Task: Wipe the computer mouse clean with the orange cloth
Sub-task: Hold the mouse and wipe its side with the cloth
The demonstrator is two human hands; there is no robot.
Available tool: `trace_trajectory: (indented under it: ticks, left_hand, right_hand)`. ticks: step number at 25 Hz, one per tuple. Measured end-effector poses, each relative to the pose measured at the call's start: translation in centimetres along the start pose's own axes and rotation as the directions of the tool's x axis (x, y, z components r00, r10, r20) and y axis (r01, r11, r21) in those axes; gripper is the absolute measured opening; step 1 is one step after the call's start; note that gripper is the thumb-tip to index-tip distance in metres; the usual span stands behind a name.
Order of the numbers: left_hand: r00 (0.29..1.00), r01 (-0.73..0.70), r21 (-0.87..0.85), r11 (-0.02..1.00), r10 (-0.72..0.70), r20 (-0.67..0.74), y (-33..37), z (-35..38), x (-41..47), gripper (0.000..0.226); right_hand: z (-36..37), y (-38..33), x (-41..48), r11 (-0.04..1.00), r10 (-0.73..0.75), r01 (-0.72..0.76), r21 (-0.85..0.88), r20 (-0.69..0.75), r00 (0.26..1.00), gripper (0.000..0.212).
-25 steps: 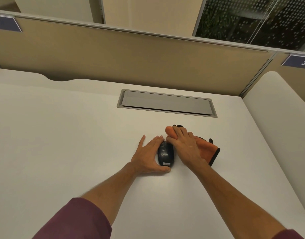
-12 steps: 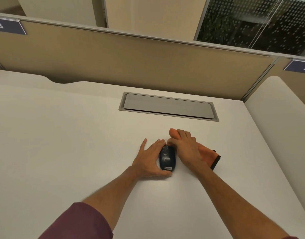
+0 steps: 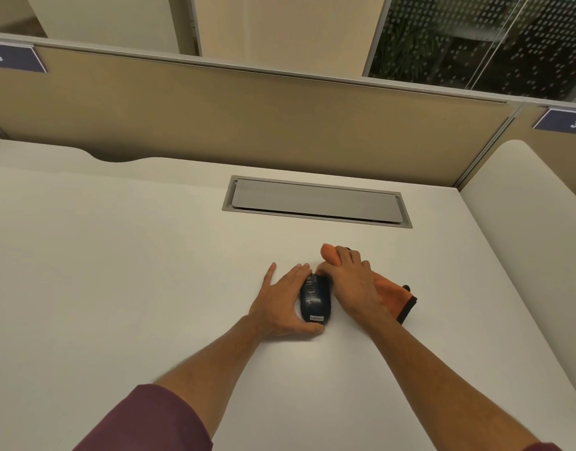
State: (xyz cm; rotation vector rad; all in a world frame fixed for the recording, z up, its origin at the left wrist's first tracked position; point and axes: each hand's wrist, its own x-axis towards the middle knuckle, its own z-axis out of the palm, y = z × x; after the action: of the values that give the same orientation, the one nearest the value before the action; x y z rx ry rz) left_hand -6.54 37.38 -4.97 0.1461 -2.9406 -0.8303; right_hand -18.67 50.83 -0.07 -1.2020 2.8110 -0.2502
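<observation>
Little has moved. One dark mouse (image 3: 315, 301), left hand (image 3: 281, 304) cupping it; right hand (image 3: 353, 288) presses one orange cloth (image 3: 390, 292) alongside.

A white desk (image 3: 117, 255) with a grey cable hatch (image 3: 315, 202) stands before a tan partition (image 3: 247, 118) bearing blue number signs (image 3: 563, 122).

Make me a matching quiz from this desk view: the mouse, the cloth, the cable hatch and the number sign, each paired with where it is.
Things:
1. dark blue computer mouse
2. orange cloth with black edging
3. grey rectangular cable hatch
4. dark blue number sign

Places:
A. on the beige partition
B. under the right hand
C. set into the white desk
D. beside the left hand

Pairs: 1-D, 2-B, 3-C, 4-A
</observation>
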Motion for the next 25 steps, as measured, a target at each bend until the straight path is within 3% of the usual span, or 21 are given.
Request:
trace_trajectory:
  ticks: [7, 11, 13, 16, 18, 21, 25]
  left_hand:
    - [1.0, -0.007, 0.006, 1.0, 0.007, 0.003, -0.2, 0.3, 0.1, 0.115]
    - [1.0, -0.01, 0.005, 1.0, 0.01, -0.002, -0.2, 0.3, 0.1, 0.115]
    - [1.0, -0.007, 0.015, 1.0, 0.007, -0.001, -0.2, 0.2, 0.1, 0.116]
    - [1.0, 0.0, 0.016, 1.0, -0.001, 0.001, -0.2, 0.1, 0.1, 0.116]
    - [1.0, -0.005, 0.016, 1.0, 0.005, 0.0, -0.1, 0.2, 0.0, 0.115]
    - [1.0, -0.016, 0.012, 1.0, 0.016, -0.014, -0.1, 0.2, -0.1, 0.114]
    - [0.999, -0.021, 0.01, 1.0, 0.021, -0.026, -0.1, 0.2, -0.1, 0.115]
  right_hand:
    - [0.3, 0.5, -2.6, 0.996, 0.078, -0.079, -0.04, -0.027, 0.997, 0.028]
    - [0.5, 1.6, -5.1, 0.998, -0.015, 0.014, -0.064, -0.021, 1.0, 0.034]
    - [0.0, 2.1, -5.3, 0.999, -0.039, 0.038, -0.015, -0.036, 0.999, 0.031]
    - [-0.7, 1.5, -4.1, 0.989, 0.047, -0.024, 0.148, -0.153, 0.987, 0.025]
    - [-0.6, 0.7, -3.4, 0.981, 0.067, -0.039, 0.19, -0.141, 0.988, 0.025]
    - [-0.3, 0.6, -4.1, 0.979, -0.005, 0.03, 0.203, -0.122, 0.993, 0.026]
    - [-0.8, 0.7, -6.4, 0.967, -0.185, 0.215, 0.138, -0.204, 0.961, 0.031]
